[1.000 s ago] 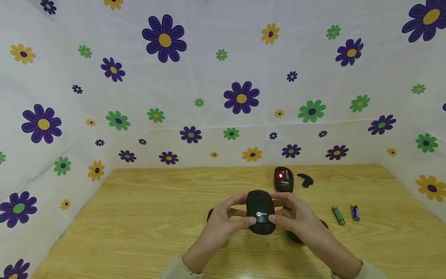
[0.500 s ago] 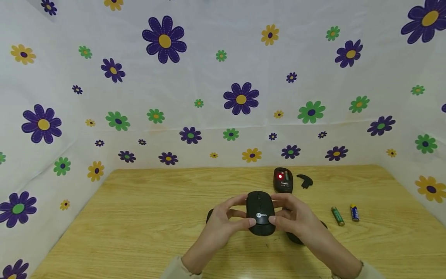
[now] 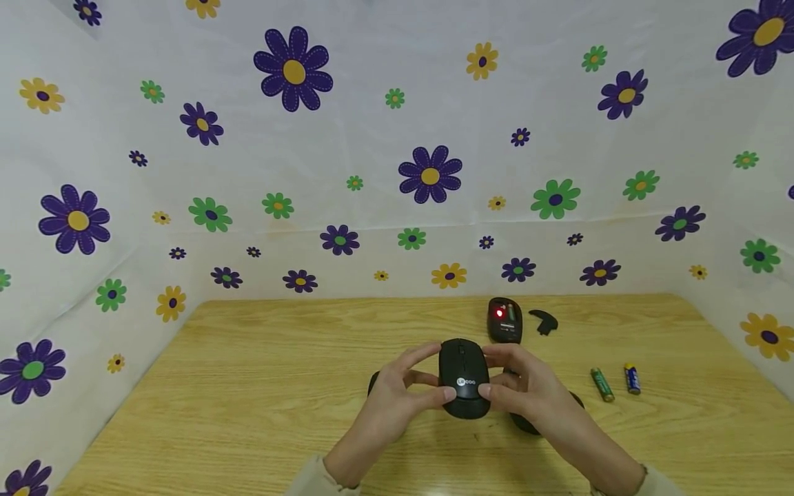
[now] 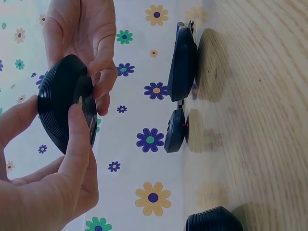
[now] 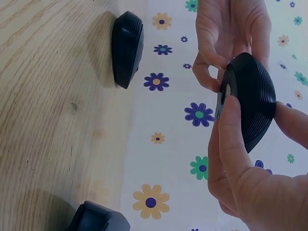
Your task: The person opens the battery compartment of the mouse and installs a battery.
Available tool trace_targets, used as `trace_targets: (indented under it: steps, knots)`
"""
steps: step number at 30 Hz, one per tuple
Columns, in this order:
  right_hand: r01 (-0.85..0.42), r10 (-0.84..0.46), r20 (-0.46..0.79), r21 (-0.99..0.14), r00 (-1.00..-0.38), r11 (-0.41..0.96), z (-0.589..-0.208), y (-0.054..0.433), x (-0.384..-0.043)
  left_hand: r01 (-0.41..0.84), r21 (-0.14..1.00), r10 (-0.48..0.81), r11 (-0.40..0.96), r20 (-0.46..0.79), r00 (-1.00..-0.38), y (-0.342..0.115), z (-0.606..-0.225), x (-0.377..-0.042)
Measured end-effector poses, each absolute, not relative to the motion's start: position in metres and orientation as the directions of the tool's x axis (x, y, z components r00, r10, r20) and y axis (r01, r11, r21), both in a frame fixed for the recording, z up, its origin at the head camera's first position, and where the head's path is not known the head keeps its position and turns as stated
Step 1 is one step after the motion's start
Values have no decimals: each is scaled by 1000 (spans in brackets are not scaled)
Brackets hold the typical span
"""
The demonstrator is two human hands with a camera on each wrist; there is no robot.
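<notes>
Two hands, our left hand [image 3: 397,394] and right hand [image 3: 527,389], pinch a black mouse [image 3: 463,377] by its sides just above the worktop [image 3: 248,386], fingers curled round what we judge a light, stiff, smooth shell, likely slippery, best held at the flanks.

a staged recording booth: wooden table [image 3: 248,386] walled in by flower-print cloth [image 3: 372,138].
</notes>
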State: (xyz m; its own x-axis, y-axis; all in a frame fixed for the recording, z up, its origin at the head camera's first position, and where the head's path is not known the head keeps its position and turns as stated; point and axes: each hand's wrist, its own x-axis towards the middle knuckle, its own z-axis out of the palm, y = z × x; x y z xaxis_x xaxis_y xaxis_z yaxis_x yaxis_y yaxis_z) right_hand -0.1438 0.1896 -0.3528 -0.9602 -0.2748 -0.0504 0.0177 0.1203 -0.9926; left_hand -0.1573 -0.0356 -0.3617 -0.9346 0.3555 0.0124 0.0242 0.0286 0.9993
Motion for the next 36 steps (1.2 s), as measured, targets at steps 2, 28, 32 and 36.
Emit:
trace_targets:
  steps: [2, 28, 32, 36]
  knots:
    - [23, -271, -54, -993, -961, 116, -353, 190, -144, 37, 999, 355, 29, 24, -935, -35, -361, -158]
    - [58, -350, -54, -998, -935, -2, -350, 197, -145, 74, 997, 402, 20, 59, -914, -40, -359, -160]
    - [50, -370, -43, -999, -928, -9, -349, 197, -146, 87, 995, 369, 53, 62, -927, -40, -359, -162]
    - [46, -386, -53, -999, -921, 29, -348, 198, -146, 83, 996, 362, 37, 64, -930, -40, -359, -162]
